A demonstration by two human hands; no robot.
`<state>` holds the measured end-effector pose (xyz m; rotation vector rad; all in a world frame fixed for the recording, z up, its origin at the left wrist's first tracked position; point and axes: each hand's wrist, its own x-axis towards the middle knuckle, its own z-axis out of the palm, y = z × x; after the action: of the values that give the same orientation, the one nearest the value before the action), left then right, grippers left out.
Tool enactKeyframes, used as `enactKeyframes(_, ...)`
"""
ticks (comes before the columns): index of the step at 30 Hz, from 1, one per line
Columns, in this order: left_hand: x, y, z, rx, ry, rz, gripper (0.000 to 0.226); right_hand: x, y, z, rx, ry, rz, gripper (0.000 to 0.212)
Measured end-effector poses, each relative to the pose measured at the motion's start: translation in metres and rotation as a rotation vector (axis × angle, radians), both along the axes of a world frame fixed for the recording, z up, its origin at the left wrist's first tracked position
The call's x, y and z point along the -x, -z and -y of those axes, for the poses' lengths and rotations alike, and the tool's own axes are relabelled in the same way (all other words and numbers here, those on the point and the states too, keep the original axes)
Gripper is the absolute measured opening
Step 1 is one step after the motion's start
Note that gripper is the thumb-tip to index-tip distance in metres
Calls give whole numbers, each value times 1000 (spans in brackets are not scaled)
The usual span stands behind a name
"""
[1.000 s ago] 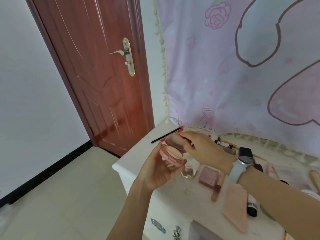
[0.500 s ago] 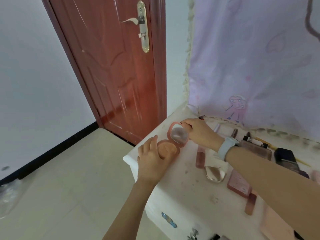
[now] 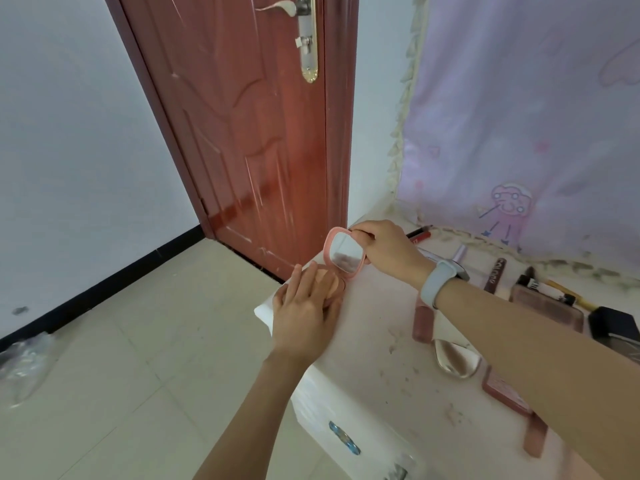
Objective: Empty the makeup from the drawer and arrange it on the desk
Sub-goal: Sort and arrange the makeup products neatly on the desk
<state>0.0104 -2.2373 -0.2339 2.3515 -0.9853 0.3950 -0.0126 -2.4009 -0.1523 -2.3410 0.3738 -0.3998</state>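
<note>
A pink compact stands open at the far left corner of the white desk, its mirrored lid raised. My right hand pinches the lid's top edge. My left hand lies over the compact's base and holds it down on the desk. Other makeup is spread along the desk to the right: a pink tube, a shiny teardrop-shaped case, a pink flat case, a brown palette, a black box and a dark brown tube.
A red-brown door stands just past the desk's left corner. A lilac cloth hangs behind the desk. Drawer fronts with knobs face me below the desk top. Tiled floor lies to the left.
The compact went from being held in the air to resting on the desk corner. Its lid is now raised. My view has shifted left and down.
</note>
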Motion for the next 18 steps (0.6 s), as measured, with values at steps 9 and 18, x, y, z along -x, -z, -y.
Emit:
enactKeyframes(9,-1,6,-1,-82,-3,5,47,43,2,11,129,19,-34,29)
enactKeyframes(18,35,0,-2,178,-104,143,41,110,9,3,801,-127,-519,60)
